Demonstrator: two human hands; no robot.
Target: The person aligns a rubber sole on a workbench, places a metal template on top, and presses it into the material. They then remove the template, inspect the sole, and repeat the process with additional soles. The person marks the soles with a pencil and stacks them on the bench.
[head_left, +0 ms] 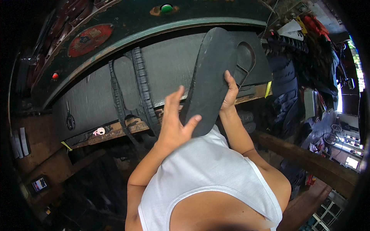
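Note:
A large stack or slab of dark grey rubber shaped like a shoe sole (214, 77) is held up in front of my chest, tilted, over the edge of a work surface. My right hand (230, 92) grips its right edge, thumb lying on the face and fingers out of sight behind. At its lower left edge, my left hand (174, 121) is open, fingers stretched and thumb apart over the sole; whether it touches is unclear. A sole-shaped metal cutting die (252, 57) lies just behind the sole, partly covered by it.
Black rubber offcuts (140, 77) with a sole-shaped gap lie across the table's grey surface (165, 57). Scissors (70, 120) and a small pink object (99, 131) are at the left. A dark green machine beam (135, 23) spans the far side. Dark sheets (283, 73) are piled right.

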